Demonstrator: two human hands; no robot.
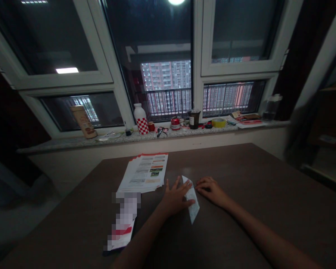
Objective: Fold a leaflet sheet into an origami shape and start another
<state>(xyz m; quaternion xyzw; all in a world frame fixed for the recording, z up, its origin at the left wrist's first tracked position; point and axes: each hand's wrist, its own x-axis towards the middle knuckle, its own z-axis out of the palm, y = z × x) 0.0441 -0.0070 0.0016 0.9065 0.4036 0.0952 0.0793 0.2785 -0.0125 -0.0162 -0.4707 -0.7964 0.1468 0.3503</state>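
A person's left hand [176,198] lies with its fingers spread across a narrow folded white paper slip [192,200], thumb laid over the slip, pressing it to the table rather than pinching it, apparently to keep it flat. The right hand [210,189] rests palm down just beside the slip's upper end, fingers lightly curled and pinching nothing; whether its fingertips [198,183] touch the paper cannot be told. The slip sits tilted on a dark brown table [240,175], its fine print too small to read. To the left lies a fanned stack of red-edged printed leaflets [142,173], with colour panels but no legible wording, and beyond the left forearm a pixelated, obscured red-and-white paper item [124,220]. On the speckled stone windowsill [72,144] stand a white bottle with a red-and-white check pattern [140,119], a tan cylindrical tin [84,121], a red can [175,123], a roll of yellow tape [218,122] and a glass jar [271,108]; no brand can be read.
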